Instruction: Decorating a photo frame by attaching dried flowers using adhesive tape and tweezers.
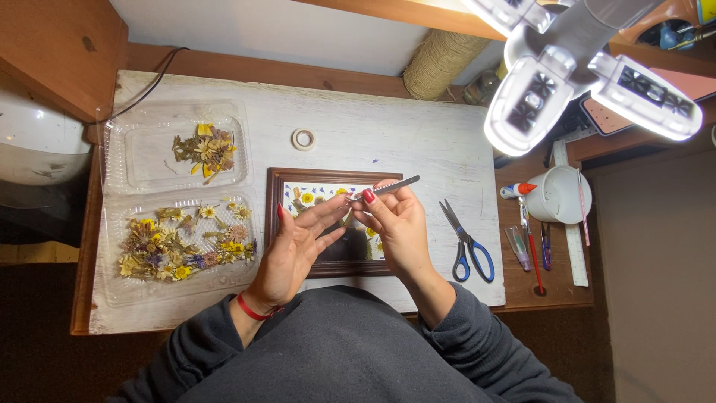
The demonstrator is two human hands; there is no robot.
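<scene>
Right hand (399, 224) pinches the tweezers (388, 188) over the framed flower picture (298, 179), left hand (294, 246) open beside it, fingertips meeting: mid-placement, calling for steady, delicate positioning.

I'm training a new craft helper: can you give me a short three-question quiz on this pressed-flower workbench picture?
1. True or false: the blue-handled scissors lie left of the dark wooden picture frame.
2. Which hand holds the silver metal tweezers? A left hand B right hand
3. What fills the clear plastic clamshell tray?

Key: 1 false, they lie to its right. 2 B. 3 dried flowers, mostly yellow.
</scene>
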